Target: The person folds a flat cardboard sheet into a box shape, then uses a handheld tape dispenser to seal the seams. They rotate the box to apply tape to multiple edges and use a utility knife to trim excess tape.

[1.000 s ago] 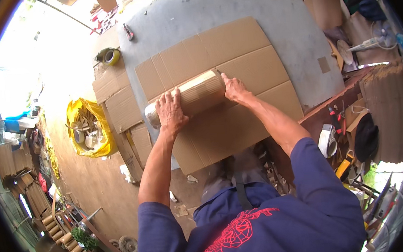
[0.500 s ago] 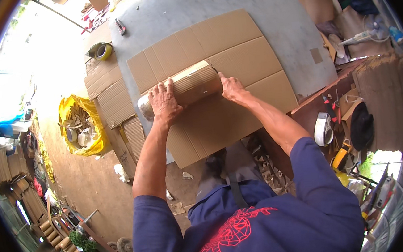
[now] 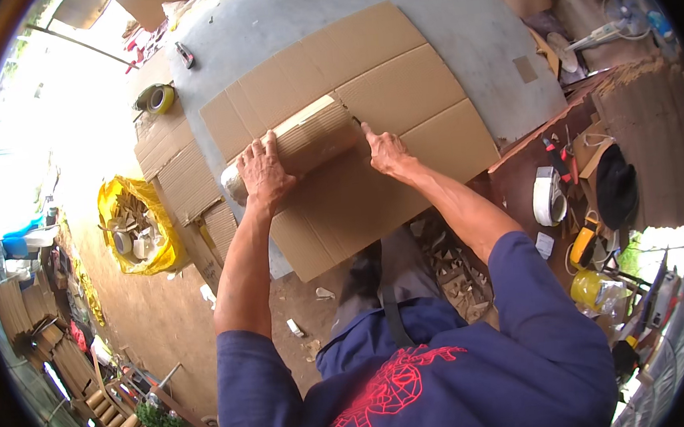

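A corrugated cardboard tube (image 3: 316, 141), with shiny clear tape at its left end, lies across a large creased cardboard sheet (image 3: 394, 57). My left hand (image 3: 265, 174) rests over the tube's left part, its fingers spread and pressing down on it. At the tube's right end is my right hand (image 3: 389, 152), closed with the index finger pointing forward. A thin dark tip (image 3: 357, 121) sticks out from its fingers near the sheet; most of that tool is hidden, and I cannot make out its kind.
The sheet lies on a grey tabletop (image 3: 496, 29). Further left are a tape roll (image 3: 160, 99), a box cutter (image 3: 185, 56) and cardboard pieces (image 3: 186, 173). A yellow bag (image 3: 157, 262) of scraps stands on the floor. To the right sits a white roll (image 3: 548, 197).
The view has shifted slightly, so the table sits a little further left and up. Both hands stay at the tube; the dark tip by my right index finger shows more clearly now.
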A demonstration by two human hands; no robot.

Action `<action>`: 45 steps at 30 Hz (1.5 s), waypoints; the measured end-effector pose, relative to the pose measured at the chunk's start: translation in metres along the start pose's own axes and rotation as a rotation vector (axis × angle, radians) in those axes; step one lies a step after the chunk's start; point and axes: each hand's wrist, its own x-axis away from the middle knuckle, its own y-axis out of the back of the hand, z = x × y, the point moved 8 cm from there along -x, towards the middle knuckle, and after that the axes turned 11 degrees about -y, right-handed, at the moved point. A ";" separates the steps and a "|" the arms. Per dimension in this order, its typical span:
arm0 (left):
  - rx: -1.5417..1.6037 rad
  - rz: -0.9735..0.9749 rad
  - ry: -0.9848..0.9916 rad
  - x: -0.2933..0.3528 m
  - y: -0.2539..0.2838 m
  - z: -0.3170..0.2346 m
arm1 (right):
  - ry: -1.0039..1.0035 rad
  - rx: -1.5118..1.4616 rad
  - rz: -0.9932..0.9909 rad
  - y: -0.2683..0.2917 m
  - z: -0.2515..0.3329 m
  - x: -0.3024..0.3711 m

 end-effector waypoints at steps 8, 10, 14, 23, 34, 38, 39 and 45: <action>0.016 0.008 0.010 -0.001 -0.002 0.000 | 0.014 -0.002 -0.050 -0.027 -0.022 0.012; 0.015 0.007 0.017 0.001 0.000 0.000 | 0.022 -0.018 -0.061 -0.029 -0.024 0.018; -0.005 -0.031 -0.013 0.001 0.000 -0.003 | 0.044 -0.050 -0.109 -0.029 -0.027 0.024; -0.015 -0.032 -0.005 -0.001 -0.005 0.002 | 0.108 -0.102 -0.191 -0.039 -0.038 0.051; -0.018 -0.033 0.000 0.001 -0.003 -0.001 | 0.069 -0.021 -0.127 -0.046 -0.051 0.076; 0.008 -0.037 0.000 0.002 -0.006 0.000 | 0.046 -0.004 -0.126 -0.054 -0.060 0.091; 0.012 -0.040 0.000 0.002 -0.006 0.001 | 0.044 -0.010 -0.124 -0.054 -0.060 0.094; 0.013 -0.061 -0.007 0.004 -0.005 0.000 | 0.031 0.017 -0.097 -0.062 -0.069 0.113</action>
